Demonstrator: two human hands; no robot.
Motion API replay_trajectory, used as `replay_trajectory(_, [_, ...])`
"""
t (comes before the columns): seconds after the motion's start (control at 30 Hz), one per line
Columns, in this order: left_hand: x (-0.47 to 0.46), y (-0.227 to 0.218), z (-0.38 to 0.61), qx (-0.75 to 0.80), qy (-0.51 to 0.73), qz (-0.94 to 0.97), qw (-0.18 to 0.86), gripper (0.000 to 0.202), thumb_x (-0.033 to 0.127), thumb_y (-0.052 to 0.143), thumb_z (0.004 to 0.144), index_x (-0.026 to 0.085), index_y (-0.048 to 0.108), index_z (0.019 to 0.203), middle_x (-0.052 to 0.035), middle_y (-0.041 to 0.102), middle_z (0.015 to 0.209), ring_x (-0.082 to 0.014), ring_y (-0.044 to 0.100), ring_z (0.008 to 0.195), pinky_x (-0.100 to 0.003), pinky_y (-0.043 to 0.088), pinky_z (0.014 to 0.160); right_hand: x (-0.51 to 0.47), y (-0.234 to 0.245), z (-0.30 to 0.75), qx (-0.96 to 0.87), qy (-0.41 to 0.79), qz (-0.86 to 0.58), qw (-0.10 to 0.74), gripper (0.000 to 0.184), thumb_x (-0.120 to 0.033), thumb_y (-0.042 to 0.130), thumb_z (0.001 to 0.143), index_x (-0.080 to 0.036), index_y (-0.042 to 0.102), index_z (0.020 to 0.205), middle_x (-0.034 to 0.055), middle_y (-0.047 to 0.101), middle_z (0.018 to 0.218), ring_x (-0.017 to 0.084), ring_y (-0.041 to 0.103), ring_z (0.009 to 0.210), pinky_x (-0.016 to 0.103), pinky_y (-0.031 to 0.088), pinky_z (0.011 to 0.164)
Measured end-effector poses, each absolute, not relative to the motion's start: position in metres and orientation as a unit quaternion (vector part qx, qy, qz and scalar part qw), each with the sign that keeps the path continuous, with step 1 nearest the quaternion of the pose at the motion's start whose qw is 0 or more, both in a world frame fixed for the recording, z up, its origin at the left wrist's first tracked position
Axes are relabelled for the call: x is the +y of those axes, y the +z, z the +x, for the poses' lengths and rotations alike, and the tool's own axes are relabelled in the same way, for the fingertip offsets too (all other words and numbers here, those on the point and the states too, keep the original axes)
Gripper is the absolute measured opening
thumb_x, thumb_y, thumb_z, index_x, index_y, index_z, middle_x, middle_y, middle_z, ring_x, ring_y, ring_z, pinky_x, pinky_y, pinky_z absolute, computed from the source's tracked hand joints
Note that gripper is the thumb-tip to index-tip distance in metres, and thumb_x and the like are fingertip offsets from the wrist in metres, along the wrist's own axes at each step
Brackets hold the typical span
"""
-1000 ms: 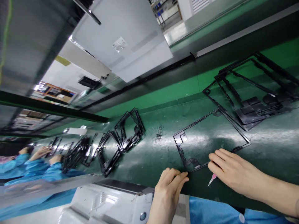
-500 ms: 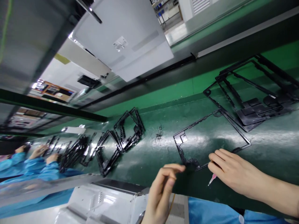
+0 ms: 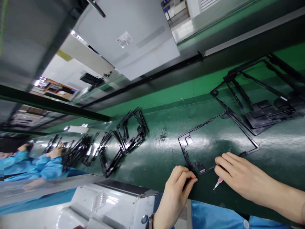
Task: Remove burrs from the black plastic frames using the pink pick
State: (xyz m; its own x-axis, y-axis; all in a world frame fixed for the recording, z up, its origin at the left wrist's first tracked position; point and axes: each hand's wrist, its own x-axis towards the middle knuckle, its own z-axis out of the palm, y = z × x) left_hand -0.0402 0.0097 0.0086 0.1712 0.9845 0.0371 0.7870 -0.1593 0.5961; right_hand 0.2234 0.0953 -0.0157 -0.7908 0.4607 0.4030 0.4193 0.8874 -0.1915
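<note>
A thin black plastic frame [image 3: 205,122] lies flat on the green worktop in front of me. My left hand [image 3: 176,194] is at its near left corner, thumb and forefinger pinched together against or just in front of the edge. What sits between those fingertips is hidden. My right hand [image 3: 240,175] rests over the frame's near right side, its fingers curled round a small pink-handled tool [image 3: 218,183]. The tool's narrow metal tip points down and left, apart from the frame. Most of the handle is covered by the palm.
More black frames [image 3: 262,109] are stacked at the right, overlapping the far corner. Others [image 3: 131,133] stand to the left, along with a small heap of black shavings [image 3: 163,135]. Blue-sleeved co-workers' hands [image 3: 55,152] are farther left. A white machine [image 3: 114,203] borders the near edge.
My left hand has moved up and right to the frame's near corner, and its fingers have closed into a pinch. My right hand stays almost still with the tool. A co-worker's hands shifted.
</note>
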Motion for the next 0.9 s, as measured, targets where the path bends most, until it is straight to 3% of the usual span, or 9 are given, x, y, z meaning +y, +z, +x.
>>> replay_trajectory(0.17, [0.014, 0.017, -0.031, 0.611, 0.161, 0.739, 0.233, 0.012, 0.016, 0.053, 0.109, 0.022, 0.061, 0.102, -0.0046, 0.064, 0.101, -0.0189, 0.063, 0.09, -0.031, 0.054, 0.081, 0.095, -0.014, 0.221, -0.943, 0.039, -0.236, 0.231, 0.023, 0.0, 0.045, 0.092, -0.017, 0.06, 0.094, 0.0129, 0.069, 0.1, 0.028, 0.061, 0.086, 0.041, 0.051, 0.079])
replay_trajectory(0.4, [0.014, 0.015, -0.035, 0.612, 0.141, 0.764, 0.149, 0.02, 0.009, 0.04, 0.108, 0.022, 0.053, 0.1, -0.0046, 0.057, 0.094, -0.0198, 0.055, 0.081, -0.034, 0.049, 0.074, 0.096, -0.011, 0.221, -0.945, 0.04, -0.225, 0.234, 0.022, 0.0, 0.047, 0.091, -0.017, 0.06, 0.092, 0.0109, 0.068, 0.096, 0.026, 0.061, 0.082, 0.04, 0.05, 0.08])
replay_trajectory(0.7, [0.005, 0.016, -0.045, 0.596, 0.194, 0.752, 0.203, 0.007, 0.018, 0.058, 0.108, 0.024, 0.062, 0.11, -0.0046, 0.066, 0.102, -0.0191, 0.066, 0.092, -0.03, 0.056, 0.083, 0.096, -0.013, 0.221, -0.944, 0.036, -0.226, 0.238, 0.023, 0.001, 0.047, 0.09, -0.019, 0.058, 0.092, 0.0102, 0.067, 0.095, 0.025, 0.059, 0.083, 0.04, 0.047, 0.083])
replay_trajectory(0.9, [0.01, 0.016, -0.038, 0.584, 0.153, 0.773, 0.191, 0.009, 0.015, 0.056, 0.108, 0.023, 0.061, 0.11, -0.0054, 0.066, 0.104, -0.0205, 0.064, 0.092, -0.033, 0.055, 0.083, 0.095, -0.013, 0.22, -0.946, 0.036, -0.222, 0.235, 0.023, 0.001, 0.048, 0.089, -0.018, 0.06, 0.089, 0.0106, 0.067, 0.094, 0.026, 0.057, 0.081, 0.04, 0.048, 0.079])
